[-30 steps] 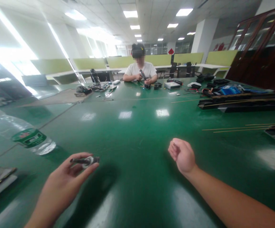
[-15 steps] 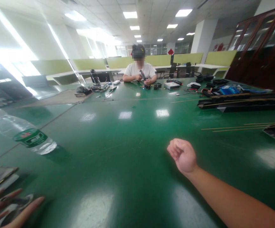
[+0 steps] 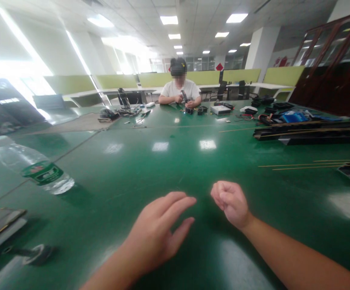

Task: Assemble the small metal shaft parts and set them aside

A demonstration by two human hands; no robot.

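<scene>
Loosely, the left hand [image 3: 156,225] curves near the fisted right hand [image 3: 232,204].

bottle [image 3: 43,173] on table [image 3: 126,169], left, behind what seems a tool [image 3: 38,254]

Square ceiling lights [image 3: 169,20] shine over lime-green partitions [image 3: 241,75] and white desks [image 3: 271,85]; windows [image 3: 129,52] glare at left, a white pillar [image 3: 261,48] and dark reddish cabinet [image 3: 328,82] stand right, beyond the glossy green counter [image 3: 126,173].
</scene>
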